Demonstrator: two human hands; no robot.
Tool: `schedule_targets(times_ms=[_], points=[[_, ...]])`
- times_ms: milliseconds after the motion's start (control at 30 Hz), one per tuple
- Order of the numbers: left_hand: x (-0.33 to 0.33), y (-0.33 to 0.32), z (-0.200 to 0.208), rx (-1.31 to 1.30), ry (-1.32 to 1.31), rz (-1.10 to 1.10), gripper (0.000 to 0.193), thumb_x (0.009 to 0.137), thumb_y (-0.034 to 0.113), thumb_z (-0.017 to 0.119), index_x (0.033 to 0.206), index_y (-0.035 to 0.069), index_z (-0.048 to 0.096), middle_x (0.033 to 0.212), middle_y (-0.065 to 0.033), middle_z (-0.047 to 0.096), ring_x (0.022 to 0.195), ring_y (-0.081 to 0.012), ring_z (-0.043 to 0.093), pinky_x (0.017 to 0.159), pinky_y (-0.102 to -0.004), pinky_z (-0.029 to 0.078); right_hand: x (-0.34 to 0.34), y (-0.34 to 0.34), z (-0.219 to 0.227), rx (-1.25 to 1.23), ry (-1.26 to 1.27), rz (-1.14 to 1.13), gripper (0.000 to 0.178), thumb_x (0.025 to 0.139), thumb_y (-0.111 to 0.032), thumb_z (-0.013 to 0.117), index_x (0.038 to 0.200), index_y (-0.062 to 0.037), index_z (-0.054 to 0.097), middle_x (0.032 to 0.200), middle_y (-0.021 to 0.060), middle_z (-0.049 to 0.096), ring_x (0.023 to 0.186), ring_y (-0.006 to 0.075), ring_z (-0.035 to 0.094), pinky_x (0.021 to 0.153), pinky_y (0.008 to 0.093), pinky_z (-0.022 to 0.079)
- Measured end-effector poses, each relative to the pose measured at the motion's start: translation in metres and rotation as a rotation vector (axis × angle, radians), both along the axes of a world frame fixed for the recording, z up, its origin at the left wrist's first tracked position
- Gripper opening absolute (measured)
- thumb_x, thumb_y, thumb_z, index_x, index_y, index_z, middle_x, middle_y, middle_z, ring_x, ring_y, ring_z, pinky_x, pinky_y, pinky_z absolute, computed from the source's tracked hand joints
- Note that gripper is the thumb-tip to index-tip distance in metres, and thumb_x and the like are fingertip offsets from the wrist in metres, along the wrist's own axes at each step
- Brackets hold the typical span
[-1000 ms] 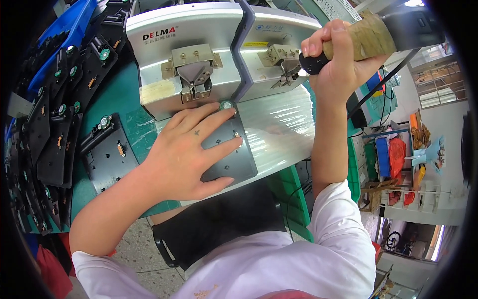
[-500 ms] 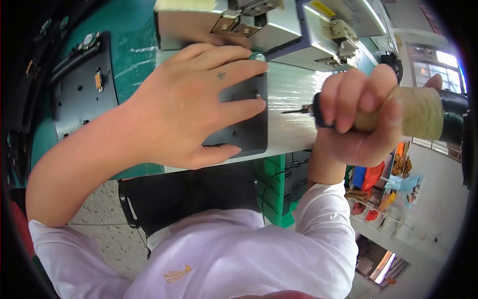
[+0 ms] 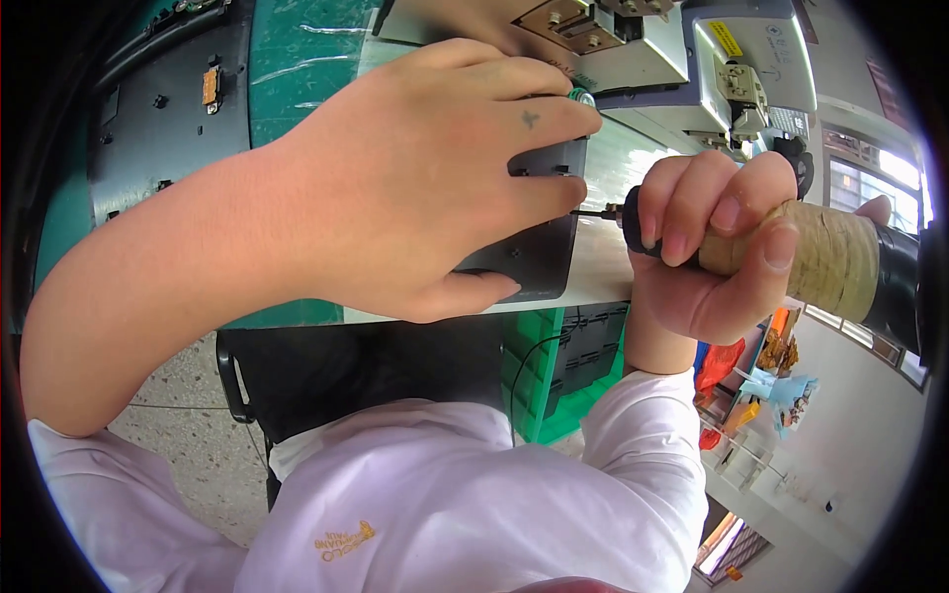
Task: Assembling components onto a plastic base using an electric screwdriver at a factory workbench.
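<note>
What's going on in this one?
Someone in a white shirt is working bare-handed. The left grip lies spread over a dark flat panel, and the right grip is wrapped around a driver tool with a tan-wrapped body. The thin bit points toward the panel, its tip beside the left index finger; whether it touches anything is unclear. A second dark panel lies to the left.

From my end, I see a dark grey panel [image 3: 539,252], a mottled tan tool grip [image 3: 835,252] at right, green bench [image 3: 297,64] far left, speckled grey floor [image 3: 183,455] near left, white shirt [image 3: 465,494] with gold print [image 3: 346,544].
</note>
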State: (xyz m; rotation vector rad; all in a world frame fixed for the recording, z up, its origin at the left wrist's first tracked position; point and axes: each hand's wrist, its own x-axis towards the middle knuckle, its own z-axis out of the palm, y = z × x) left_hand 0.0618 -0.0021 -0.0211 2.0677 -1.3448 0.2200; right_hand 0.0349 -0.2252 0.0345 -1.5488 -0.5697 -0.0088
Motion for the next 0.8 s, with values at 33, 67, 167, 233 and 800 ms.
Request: schedule_targets(times_ms=[33,67,167,233,800], points=[[0.001,-0.001,0.001,-0.004,-0.003,-0.011,0.059,0.062,0.033,0.081,0.116,0.013,0.069,0.145,-0.0115,0.051,0.134,-0.0366,0.048,0.105,-0.0539,0.043,-0.002,0.000,0.002,-0.015,0.012,-0.046,0.035,0.100,-0.039,0.057,0.091,-0.0069,0.045,0.068,0.0067,0.050,0.054,0.0168,0.049,0.055,0.0336,0.046],[0.001,-0.001,0.000,-0.005,-0.003,-0.009,0.059,0.062,0.033,0.081,0.116,0.013,0.069,0.145,-0.0115,0.051,0.134,-0.0366,0.048,0.105,-0.0539,0.043,-0.002,0.001,0.002,-0.022,0.025,-0.084,0.038,0.099,-0.040,0.060,0.090,-0.0061,0.045,0.064,0.0077,0.051,0.053,0.0179,0.049,0.055,0.0350,0.047],[0.001,0.000,-0.001,-0.009,-0.004,-0.004,0.058,0.062,0.033,0.081,0.115,0.012,0.069,0.145,-0.0118,0.051,0.134,-0.0367,0.048,0.105,-0.0539,0.043,0.000,0.001,-0.001,-0.011,0.027,-0.061,0.037,0.099,-0.038,0.060,0.091,-0.0055,0.045,0.064,0.0079,0.051,0.054,0.0179,0.050,0.056,0.0350,0.047],[0.000,0.003,-0.002,-0.004,-0.008,0.006,0.057,0.062,0.032,0.081,0.114,0.012,0.069,0.144,-0.0120,0.051,0.133,-0.0368,0.048,0.105,-0.0538,0.043,0.002,0.004,-0.004,0.007,0.035,-0.045,0.036,0.099,-0.037,0.060,0.091,-0.0055,0.045,0.064,0.0079,0.051,0.054,0.0178,0.050,0.056,0.0349,0.047],[0.004,0.001,0.005,-0.030,0.013,-0.011,0.056,0.064,0.035,0.080,0.112,0.009,0.070,0.145,-0.0123,0.050,0.134,-0.0363,0.048,0.106,-0.0517,0.041,-0.003,0.001,-0.009,0.073,0.000,0.090,0.022,0.095,-0.017,0.065,0.100,-0.0050,0.048,0.075,0.0073,0.058,0.066,0.0169,0.057,0.069,0.0332,0.051]])
